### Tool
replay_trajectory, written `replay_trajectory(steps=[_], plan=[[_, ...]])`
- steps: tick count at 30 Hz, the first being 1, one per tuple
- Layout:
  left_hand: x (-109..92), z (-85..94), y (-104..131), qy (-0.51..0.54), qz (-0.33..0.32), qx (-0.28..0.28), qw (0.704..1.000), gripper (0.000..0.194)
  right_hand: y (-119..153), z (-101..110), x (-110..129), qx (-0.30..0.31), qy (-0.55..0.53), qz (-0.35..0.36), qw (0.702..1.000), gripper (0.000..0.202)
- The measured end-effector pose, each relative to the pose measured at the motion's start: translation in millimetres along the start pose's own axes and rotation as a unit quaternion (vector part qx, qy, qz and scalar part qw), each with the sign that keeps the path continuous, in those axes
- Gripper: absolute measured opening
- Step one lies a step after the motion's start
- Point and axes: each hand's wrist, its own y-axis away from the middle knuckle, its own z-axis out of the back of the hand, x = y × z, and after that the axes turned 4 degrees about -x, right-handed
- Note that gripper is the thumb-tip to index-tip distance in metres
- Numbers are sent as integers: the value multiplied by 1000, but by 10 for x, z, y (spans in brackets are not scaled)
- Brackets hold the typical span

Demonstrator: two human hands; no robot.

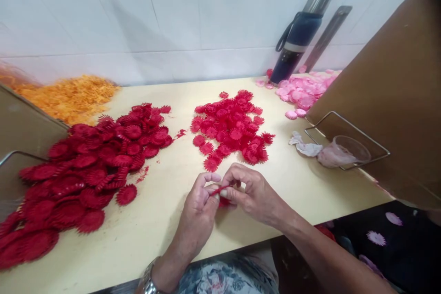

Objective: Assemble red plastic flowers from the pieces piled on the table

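Observation:
Near the table's front edge, my left hand (200,213) and my right hand (253,193) meet, both pinching a small red petal piece (219,190) between thumbs and fingers. Part of the red piece shows below the fingertips; the rest is hidden by them. Just beyond my hands lies a loose pile of bright red flower discs (234,131) with fringed edges. A larger heap of darker red discs (86,170) spreads over the left side of the table.
Orange petals (76,96) lie at the back left and pink discs (305,89) at the back right. A blue flask (298,39) leans against the tiled wall. A plastic cup (344,151) sits in a wire holder beside the brown panel (389,87) at right.

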Motion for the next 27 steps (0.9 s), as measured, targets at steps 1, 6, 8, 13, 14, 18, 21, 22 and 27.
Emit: replay_trajectory(steps=[1, 6, 8, 13, 14, 18, 21, 22, 27], plan=[[-8, 2, 3, 3, 0, 1, 1000, 17, 13, 1, 1, -14, 25, 25, 999, 9], [-23, -6, 16, 27, 8, 3, 1000, 9, 80, -17, 20, -62, 120, 90, 987, 12], [-9, -20, 18, 32, 11, -6, 999, 6, 94, -38, 21, -68, 132, 92, 985, 13], [48, -37, 23, 40, 22, -16, 999, 15, 123, -96, 21, -61, 129, 51, 989, 19], [59, -33, 26, 39, 20, -17, 999, 18, 131, -104, 22, -48, 100, 30, 993, 20], [85, -7, 41, 44, 12, -27, 999, 27, 161, -111, 32, 21, -52, -36, 998, 25], [84, 3, 45, 48, 28, -43, 998, 35, 171, -94, 48, 5, -73, -35, 997, 26], [83, 4, 45, 46, 29, -50, 997, 37, 171, -85, 54, -11, -69, -30, 997, 24], [98, 3, 50, 39, 20, -59, 997, 43, 165, -34, 94, 32, -50, 3, 998, 18]])
